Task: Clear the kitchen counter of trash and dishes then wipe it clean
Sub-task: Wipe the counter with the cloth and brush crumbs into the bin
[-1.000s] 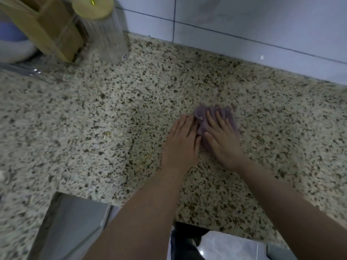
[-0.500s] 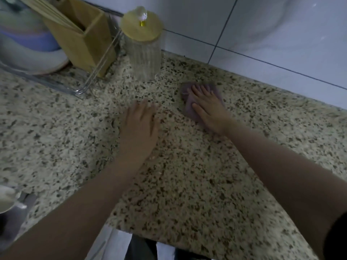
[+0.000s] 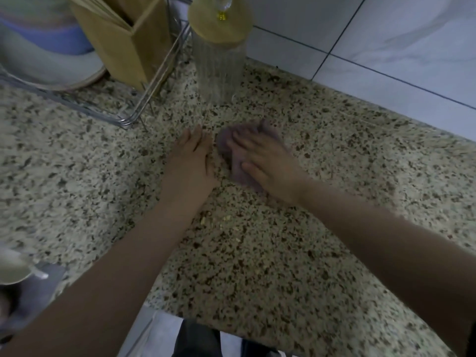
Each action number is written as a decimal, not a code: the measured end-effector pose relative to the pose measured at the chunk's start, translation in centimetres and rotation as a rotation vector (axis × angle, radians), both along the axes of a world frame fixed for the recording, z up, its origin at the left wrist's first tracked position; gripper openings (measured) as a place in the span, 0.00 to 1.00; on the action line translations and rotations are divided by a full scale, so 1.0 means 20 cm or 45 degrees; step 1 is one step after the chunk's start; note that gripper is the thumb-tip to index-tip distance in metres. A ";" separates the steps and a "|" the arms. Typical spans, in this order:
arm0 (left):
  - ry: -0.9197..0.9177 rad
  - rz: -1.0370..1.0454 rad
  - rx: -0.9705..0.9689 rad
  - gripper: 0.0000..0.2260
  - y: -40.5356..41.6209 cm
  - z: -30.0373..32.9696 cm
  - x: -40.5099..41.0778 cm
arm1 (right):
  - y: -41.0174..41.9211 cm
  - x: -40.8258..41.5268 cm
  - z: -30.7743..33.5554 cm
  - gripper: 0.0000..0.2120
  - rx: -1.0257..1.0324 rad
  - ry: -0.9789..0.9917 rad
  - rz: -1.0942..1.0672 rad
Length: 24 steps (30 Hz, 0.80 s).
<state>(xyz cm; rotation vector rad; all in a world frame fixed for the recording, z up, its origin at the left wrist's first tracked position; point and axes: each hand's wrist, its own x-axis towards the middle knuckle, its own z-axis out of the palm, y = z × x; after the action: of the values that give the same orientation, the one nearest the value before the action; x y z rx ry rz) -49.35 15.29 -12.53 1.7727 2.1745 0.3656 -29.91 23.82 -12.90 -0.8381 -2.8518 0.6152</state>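
Fingers (image 3: 193, 140) of my left hand (image 3: 192, 163) are lying straight and close together, flat on the speckled bench (image 3: 257, 266), holding nothing. Just to their right, my right hand (image 3: 268, 163) is pressing the purple cloth (image 3: 238, 173) down on the bench, its fingers (image 3: 242, 143) stretched out and slightly spread over the fabric. A few pale crumbs (image 3: 226, 219) are lying on the bench nearer to me. Behind my hands, a wire rack (image 3: 144, 104) with a wooden holder (image 3: 128, 45) is standing at the left, a ribbed glass jar (image 3: 219, 68) beside it.
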 end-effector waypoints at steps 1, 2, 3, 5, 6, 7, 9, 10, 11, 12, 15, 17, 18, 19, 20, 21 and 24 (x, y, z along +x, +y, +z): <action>-0.083 0.000 0.009 0.21 0.00 0.00 -0.01 | -0.12 0.01 0.00 0.23 -0.039 0.025 0.058; -0.159 0.013 0.006 0.19 -0.03 0.02 -0.02 | -0.22 0.00 0.00 0.23 -0.088 0.033 0.102; -0.229 0.011 0.011 0.17 -0.04 0.03 -0.03 | -0.26 0.01 0.00 0.23 -0.142 0.025 0.108; -0.408 0.110 0.037 0.14 -0.08 0.07 -0.06 | -0.25 0.00 0.01 0.23 -0.228 0.048 0.087; -0.496 0.219 0.062 0.13 -0.10 0.10 -0.08 | -0.21 -0.02 0.01 0.23 -0.252 0.056 0.072; -0.574 0.340 0.093 0.11 -0.12 0.13 -0.11 | -0.16 -0.06 0.00 0.23 -0.270 0.058 0.062; -0.833 0.572 0.162 0.07 -0.16 0.15 -0.15 | -0.05 -0.17 -0.02 0.22 -0.282 0.083 0.043; -1.003 0.666 0.201 0.06 -0.18 0.16 -0.17 | 0.00 -0.24 -0.03 0.22 -0.271 0.105 0.018; -1.106 0.752 0.245 0.04 -0.20 0.16 -0.19 | 0.05 -0.31 -0.05 0.22 -0.262 0.125 -0.017; -1.086 0.798 0.282 0.03 -0.22 0.15 -0.20 | 0.09 -0.37 -0.05 0.21 -0.248 0.142 -0.057; -0.781 0.881 0.263 0.13 -0.28 0.12 -0.28 | 0.07 -0.49 -0.04 0.20 -0.201 0.164 -0.067; -0.741 0.963 0.257 0.23 -0.31 0.13 -0.33 | -0.07 -0.49 -0.02 0.20 -0.235 0.197 0.047; -0.723 0.988 0.257 0.26 -0.33 0.13 -0.35 | -0.16 -0.47 -0.01 0.20 -0.251 0.206 0.124; -0.704 1.007 0.256 0.27 -0.34 0.13 -0.37 | -0.24 -0.44 0.00 0.19 -0.263 0.201 0.217; -0.680 1.010 0.266 0.27 -0.36 0.13 -0.40 | -0.31 -0.42 0.00 0.20 -0.285 0.182 0.308; -0.665 0.998 0.277 0.26 -0.37 0.12 -0.41 | -0.33 -0.40 0.00 0.20 -0.311 0.160 0.366; -0.590 0.888 0.326 0.19 -0.41 0.11 -0.49 | -0.27 -0.46 -0.01 0.20 -0.403 0.136 0.397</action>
<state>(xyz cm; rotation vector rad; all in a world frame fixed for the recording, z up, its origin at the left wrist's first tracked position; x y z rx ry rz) -59.22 7.00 -10.31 0.8280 2.3759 1.1267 -39.11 18.34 -13.03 -0.3745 -2.8475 1.1341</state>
